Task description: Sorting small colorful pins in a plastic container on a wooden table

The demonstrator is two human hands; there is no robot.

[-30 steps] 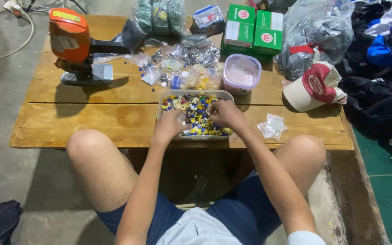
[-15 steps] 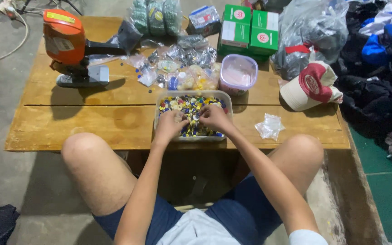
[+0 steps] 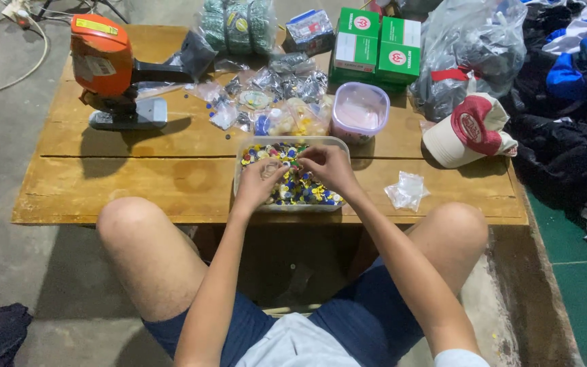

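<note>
Our left hand (image 3: 258,185) and right hand (image 3: 327,166) pinch small colourful buttons (image 3: 300,194) — inside the clear plastic tray (image 3: 292,141) on the wooden table (image 3: 137,180).

Left hand (image 3: 258,185) and right hand (image 3: 327,167) cover the middle of the clear tray (image 3: 338,204). Coloured pieces (image 3: 300,190) under the fingertips are too small to identify; whether the fingers pinch one can't be told. Blue clothing (image 3: 579,68), far right of the fingers, is cut by the frame edge.
</note>
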